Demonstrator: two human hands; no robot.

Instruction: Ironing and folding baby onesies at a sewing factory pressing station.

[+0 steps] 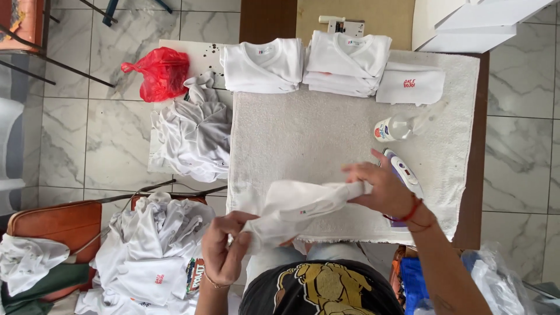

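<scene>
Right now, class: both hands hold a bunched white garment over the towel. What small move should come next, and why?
Probably lay the white garment flat on the towel: it hangs crumpled between the left hand and right hand, the towel's middle is bare, and the iron waits beside it.

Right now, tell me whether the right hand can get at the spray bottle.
Probably yes. The right hand holds one end of the white garment, so it would have to let go, but the spray bottle lies just beyond it on the towel, nothing between.

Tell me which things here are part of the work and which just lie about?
In use: white shirt held by left hand and right hand; towel; iron; spray bottle; folded shirts.
Lying about: red bag; brown chair; white boxes.
</scene>
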